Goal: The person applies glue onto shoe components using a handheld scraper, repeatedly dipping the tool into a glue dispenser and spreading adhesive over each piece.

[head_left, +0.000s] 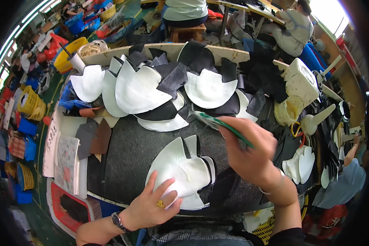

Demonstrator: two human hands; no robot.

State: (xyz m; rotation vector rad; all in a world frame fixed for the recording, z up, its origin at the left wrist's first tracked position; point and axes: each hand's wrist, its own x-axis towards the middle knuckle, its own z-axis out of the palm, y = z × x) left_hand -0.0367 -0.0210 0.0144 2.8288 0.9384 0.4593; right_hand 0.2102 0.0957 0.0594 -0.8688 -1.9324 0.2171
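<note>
My left hand (153, 207) lies with its fingers spread on a stack of curved white pieces with black undersides (180, 164), at the near edge of the dark work surface. They look like cut shoe upper parts. In my right hand (252, 149), slightly blurred, is a green-handled brush (233, 130), its whitish tip pointing up and left, above the surface. More white pieces (139, 88) lie overlapped with black ones (197, 57) along the far side. One notched white piece (211, 88) rests just beyond the brush tip.
A whitish, crusted container (289, 108) stands at the right, with scissors (296, 129) and small white pieces (301, 164) nearby. Brown and grey scraps (98, 137) lie at the left. A red-and-white basket (69, 209) sits at the near left. Other people (293, 28) sit beyond the table.
</note>
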